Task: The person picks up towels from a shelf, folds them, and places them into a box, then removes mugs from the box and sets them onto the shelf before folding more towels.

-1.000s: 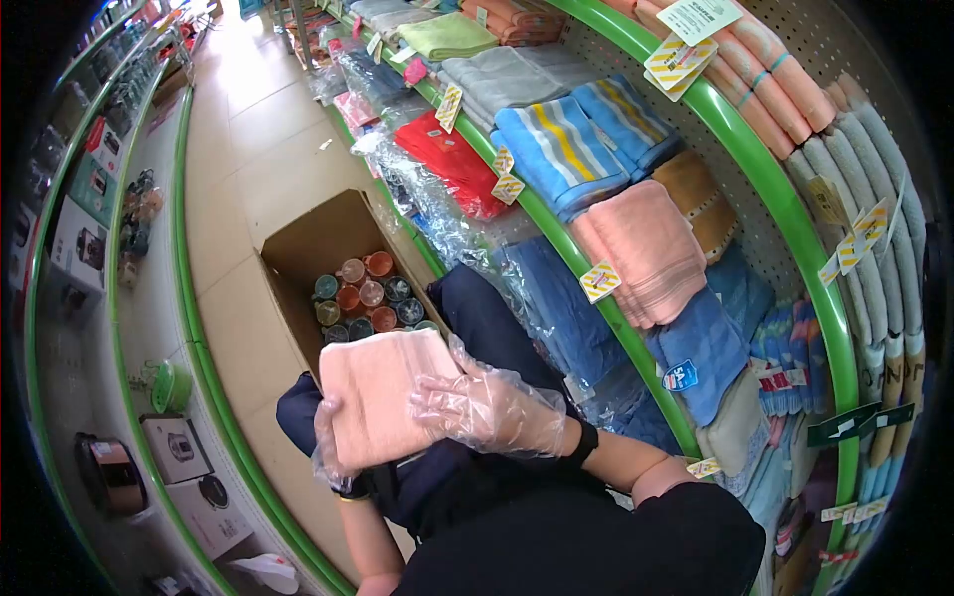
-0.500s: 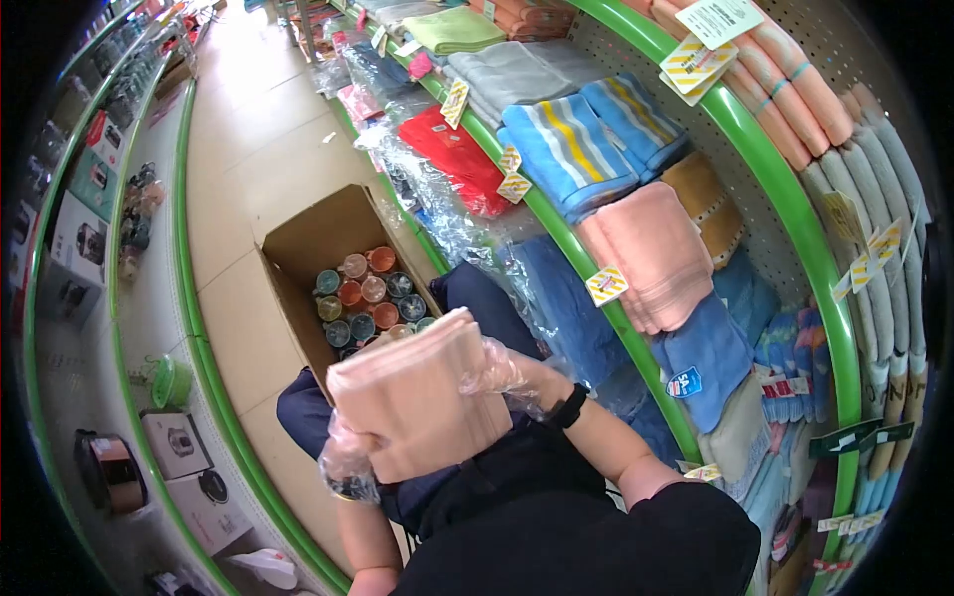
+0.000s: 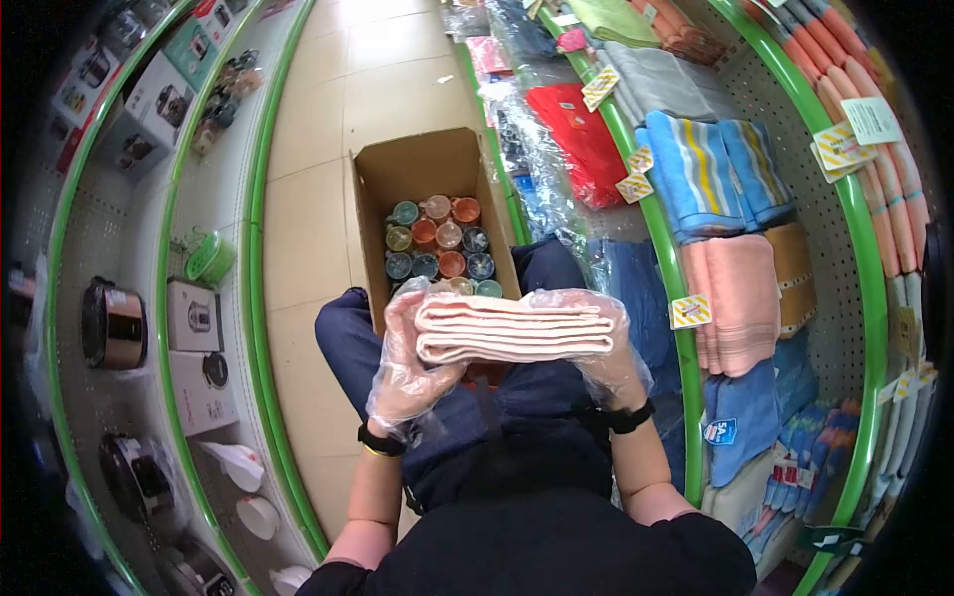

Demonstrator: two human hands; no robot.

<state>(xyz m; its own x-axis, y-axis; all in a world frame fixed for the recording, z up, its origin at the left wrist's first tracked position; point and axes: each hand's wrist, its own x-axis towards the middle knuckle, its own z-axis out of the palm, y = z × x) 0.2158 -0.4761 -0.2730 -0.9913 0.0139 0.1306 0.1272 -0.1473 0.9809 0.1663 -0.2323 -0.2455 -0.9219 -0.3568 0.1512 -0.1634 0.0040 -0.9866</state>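
Observation:
Between my two gloved hands is a folded pink towel (image 3: 512,333), its layered edge turned up toward me. My left hand (image 3: 409,348), in a clear plastic glove, grips the towel's left end. At the right end my right hand (image 3: 606,348), gloved the same way, closes round the fold. Just beyond the towel stands an open cardboard box (image 3: 422,159) on the floor, with several cups (image 3: 424,233) in orange, teal, pink and dark colours inside. The towel hides the near part of the box.
Green-edged shelves (image 3: 686,372) on the right hold folded towels, including a pink stack (image 3: 735,298) and blue striped towels (image 3: 696,174). Bagged clothing (image 3: 581,139) lies on a lower level. Left shelves carry boxed appliances (image 3: 194,318), a rice cooker (image 3: 114,323) and a green basket (image 3: 211,258).
The towel has turned from its flat face showing to its layered edge showing, and sits level between both hands. My view has swung left, so the box appears farther right.

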